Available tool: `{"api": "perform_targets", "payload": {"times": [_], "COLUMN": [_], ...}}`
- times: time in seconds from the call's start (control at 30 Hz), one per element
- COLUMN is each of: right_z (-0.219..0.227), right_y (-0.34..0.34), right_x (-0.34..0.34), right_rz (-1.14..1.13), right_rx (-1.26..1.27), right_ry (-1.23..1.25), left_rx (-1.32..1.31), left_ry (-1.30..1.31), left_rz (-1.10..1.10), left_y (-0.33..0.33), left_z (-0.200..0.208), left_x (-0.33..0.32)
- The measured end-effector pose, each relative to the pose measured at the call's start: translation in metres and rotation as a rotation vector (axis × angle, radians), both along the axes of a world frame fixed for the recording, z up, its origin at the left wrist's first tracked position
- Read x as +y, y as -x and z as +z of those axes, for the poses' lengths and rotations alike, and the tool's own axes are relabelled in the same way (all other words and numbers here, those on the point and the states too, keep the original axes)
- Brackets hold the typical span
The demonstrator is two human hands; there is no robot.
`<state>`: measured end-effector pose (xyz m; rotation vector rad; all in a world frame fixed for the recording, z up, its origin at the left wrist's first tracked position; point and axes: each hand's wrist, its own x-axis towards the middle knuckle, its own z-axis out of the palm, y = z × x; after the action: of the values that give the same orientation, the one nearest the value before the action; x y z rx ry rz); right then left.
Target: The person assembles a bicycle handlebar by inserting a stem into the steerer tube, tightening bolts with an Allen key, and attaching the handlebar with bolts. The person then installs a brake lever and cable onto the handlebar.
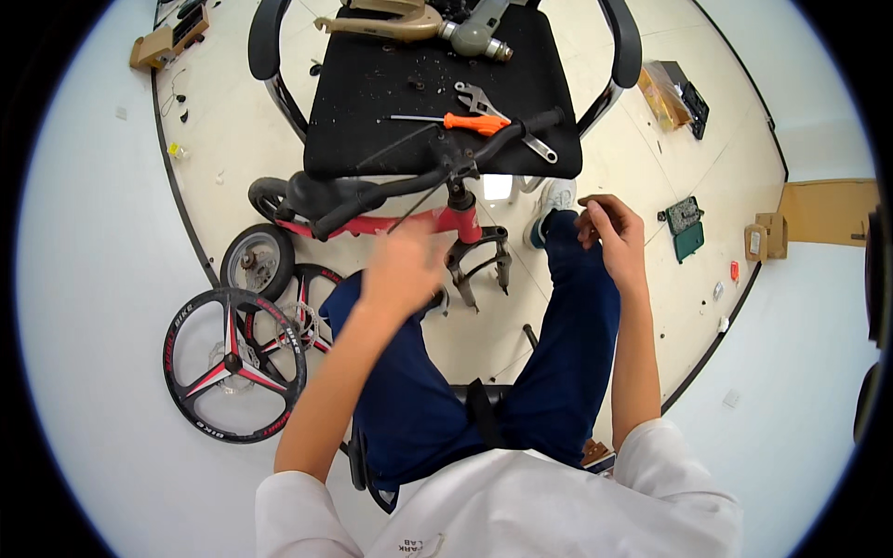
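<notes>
My left hand (405, 270) is smeared by motion just in front of the red frame (372, 225) of a small bike; its fingers cannot be made out. Loosely curled above my right knee, my right hand (616, 237) has its thumb apart from the fingers and nothing visible in it. The bike's black handlebar (395, 186) leans at the front edge of a black chair seat (358, 93). Below the handlebar, the fork (479, 260) has no wheel in it. An orange-handled screwdriver (474, 123) and an adjustable wrench (535, 144) lie on the seat.
Three-spoke wheels (233, 367) and a smaller wheel (258, 260) stand at the left. Beige and grey metal parts (409, 23) lie at the seat's back. On the floor to the right are a green case (688, 240), a bag (662, 98) and cardboard boxes (772, 232).
</notes>
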<state>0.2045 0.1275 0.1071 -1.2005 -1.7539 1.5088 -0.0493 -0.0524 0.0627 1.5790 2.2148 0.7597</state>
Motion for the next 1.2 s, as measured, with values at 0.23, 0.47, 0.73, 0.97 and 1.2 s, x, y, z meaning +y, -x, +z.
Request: {"api": "perform_targets", "payload": {"times": [0.23,0.47,0.73,0.97,1.2], "right_z": [0.004,0.001,-0.009,-0.013,-0.011], "right_y": [0.048,0.039,0.022,0.05,0.033], "right_x": [-0.03,-0.032,-0.014,-0.035,-0.028], "right_rz": [0.182,0.154,0.07,0.175,0.121], "right_rx": [-0.048,-0.026,-0.001,-0.02,-0.012], "right_ry": [0.065,0.067,0.092,0.138,0.115], "left_rx": [-0.217,0.259,0.218,-0.038,0.281], "left_ry": [-0.271,-0.262,-0.156,-0.304,-0.286], "left_rz": [0.293,-0.094,-0.125,0.195,-0.219], "left_y": [0.023,-0.052,0.016,0.027,-0.039], "left_z": [0.072,0.04,-0.002,0.062,0.026], "left_x": [0.054,0.097,0.006,0.066,0.088]}}
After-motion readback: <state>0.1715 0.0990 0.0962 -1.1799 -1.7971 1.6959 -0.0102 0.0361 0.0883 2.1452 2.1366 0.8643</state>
